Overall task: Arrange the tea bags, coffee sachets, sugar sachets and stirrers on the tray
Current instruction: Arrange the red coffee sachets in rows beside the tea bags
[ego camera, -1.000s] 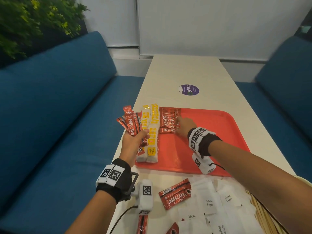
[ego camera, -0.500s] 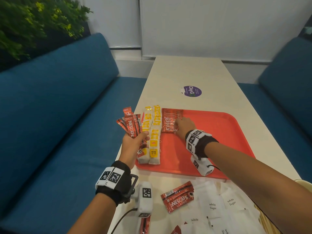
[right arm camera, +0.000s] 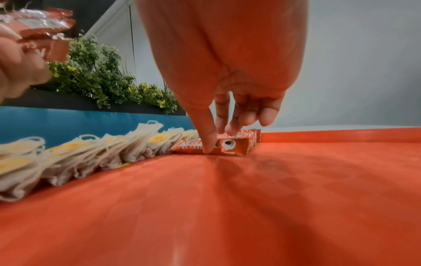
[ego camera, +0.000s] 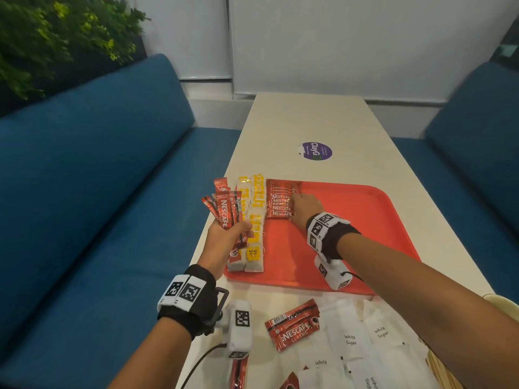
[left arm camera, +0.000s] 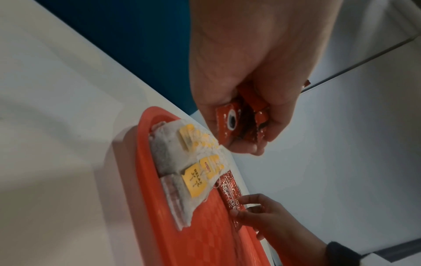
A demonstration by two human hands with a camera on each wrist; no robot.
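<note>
A red tray (ego camera: 365, 220) lies on the cream table. Two columns of tea bags (ego camera: 255, 220) with yellow tags fill its left side. Beside them, at the far end, lies a row of overlapping red coffee sachets (ego camera: 280, 200). My right hand (ego camera: 304, 209) is on that row, its thumb and fingertips pinching the nearest sachet (right arm camera: 230, 145). My left hand (ego camera: 227, 242) grips a fan of several coffee sachets (ego camera: 224, 211) above the tray's left edge. Loose coffee sachets (ego camera: 293, 324), white sugar sachets (ego camera: 351, 339) and wooden stirrers (ego camera: 438, 369) lie on the table before the tray.
A purple round sticker (ego camera: 315, 151) is on the table beyond the tray. Blue sofas (ego camera: 98, 192) flank the table on both sides, and a green plant (ego camera: 56, 37) stands at the back left. A pale rim (ego camera: 502, 300) shows at the right edge.
Both hands have hardly moved. My right hand stays on the row of coffee sachets and my left still holds its fan.
</note>
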